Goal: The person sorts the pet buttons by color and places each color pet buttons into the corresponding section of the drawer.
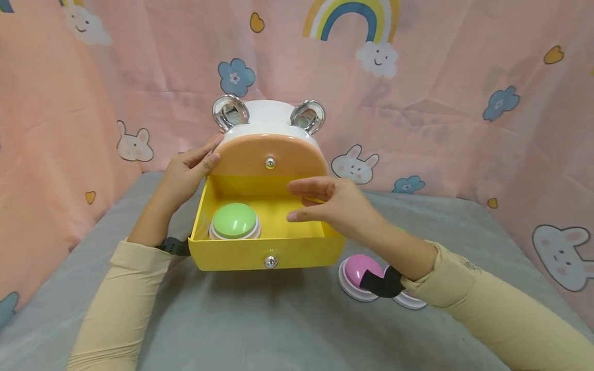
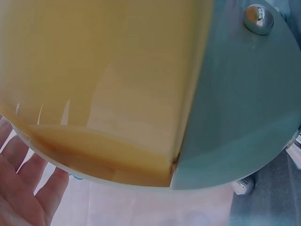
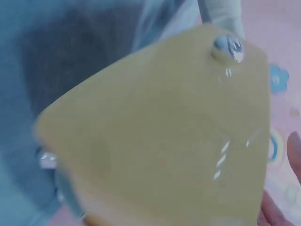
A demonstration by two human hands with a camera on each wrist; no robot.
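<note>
A round-topped toy cabinet with silver ears (image 1: 269, 116) has its yellow drawer (image 1: 232, 255) pulled out. Inside the drawer, at the left, sits a green dome-topped push button (image 1: 234, 220) on a white base. My left hand (image 1: 183, 175) rests against the cabinet's left side with fingers extended; in the left wrist view its fingers (image 2: 30, 179) lie along the rim. Over the drawer's right side hovers my right hand (image 1: 336, 203), fingers extended and thumb apart, with nothing seen between them. The right wrist view shows mostly the drawer front with its silver knob (image 3: 228, 48).
A pink dome button (image 1: 359, 270) stands on the grey tabletop (image 1: 287, 330) to the cabinet's right, with another white-based one (image 1: 410, 300) mostly hidden by my right wrist. A bit of green shows behind that arm. A pink patterned cloth (image 1: 417, 103) hangs behind.
</note>
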